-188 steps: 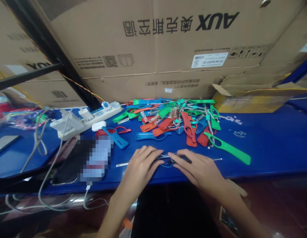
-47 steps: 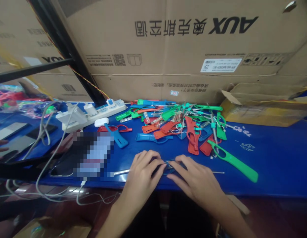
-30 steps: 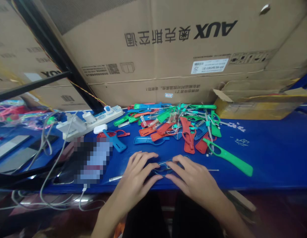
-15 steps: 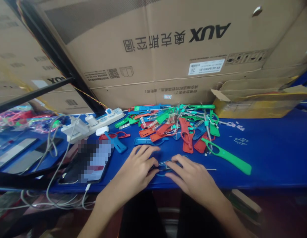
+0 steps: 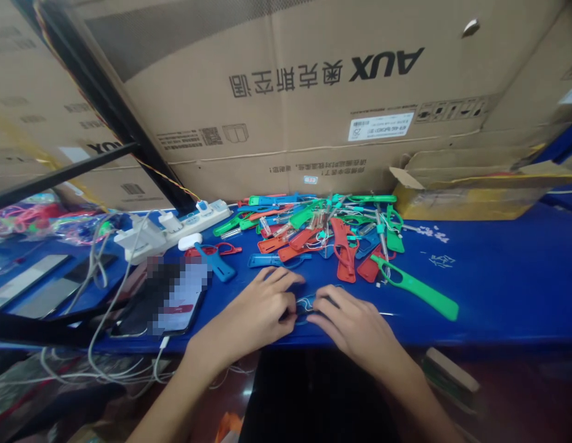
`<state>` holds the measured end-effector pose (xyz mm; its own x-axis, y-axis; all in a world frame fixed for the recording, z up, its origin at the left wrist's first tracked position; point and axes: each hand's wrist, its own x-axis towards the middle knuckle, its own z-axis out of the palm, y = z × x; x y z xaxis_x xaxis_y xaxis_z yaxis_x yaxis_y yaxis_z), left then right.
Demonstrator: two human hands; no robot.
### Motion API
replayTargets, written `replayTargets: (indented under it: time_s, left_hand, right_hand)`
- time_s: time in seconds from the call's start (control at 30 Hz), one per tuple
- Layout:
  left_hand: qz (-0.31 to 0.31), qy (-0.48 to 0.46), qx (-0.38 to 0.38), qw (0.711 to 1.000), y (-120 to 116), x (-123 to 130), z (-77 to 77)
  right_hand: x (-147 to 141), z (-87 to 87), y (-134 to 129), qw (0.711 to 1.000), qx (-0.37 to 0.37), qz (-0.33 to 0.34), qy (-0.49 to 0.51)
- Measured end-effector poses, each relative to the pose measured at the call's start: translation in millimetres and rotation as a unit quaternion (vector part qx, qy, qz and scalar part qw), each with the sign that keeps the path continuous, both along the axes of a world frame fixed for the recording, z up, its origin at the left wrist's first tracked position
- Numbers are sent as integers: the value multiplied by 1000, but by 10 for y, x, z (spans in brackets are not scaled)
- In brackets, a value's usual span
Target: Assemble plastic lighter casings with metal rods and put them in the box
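The left hand [image 5: 251,314] and right hand [image 5: 354,323] close narrowly on a small blue plastic tag [image 5: 305,318] with thin wire [image 5: 305,301], near the front edge of the blue bench [image 5: 498,289]; a heap of plastic seals [image 5: 322,231] lies at 12 o'clock, a long green seal [image 5: 417,289] at 2 o'clock

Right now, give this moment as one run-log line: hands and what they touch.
left hand: at blue plastic loop | right hand: same loop, thin wire | beside: green plastic handle
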<state>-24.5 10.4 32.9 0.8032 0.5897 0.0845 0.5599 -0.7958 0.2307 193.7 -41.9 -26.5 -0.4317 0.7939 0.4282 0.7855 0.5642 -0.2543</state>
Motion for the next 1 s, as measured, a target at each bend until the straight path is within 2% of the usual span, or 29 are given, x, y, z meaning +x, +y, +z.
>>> replayTargets:
  time_s: [0.1, 0.23, 0.37, 0.8, 1.0]
  left_hand:
    - [19, -45, -35, 998, -2, -78, -50]
    - [57, -126, -86, 987, -40, -172, -220]
    - [69, -177, -133, 973, -44, -192, -343]
    - [46, -216, -165, 961, 8, -181, -328]
    - [66, -178, -132, 973, 8, -175, -327]
  right_hand:
    - [2, 2, 0, 1000, -10, 3, 3]
    - [-2, 12, 9, 1000, -17, 8, 3]
    - [-3, 19, 20, 1000, -17, 8, 4]
    - [-3, 1, 20, 1000, -20, -12, 11]
    - [-1, 4, 17, 999, -38, -10, 15]
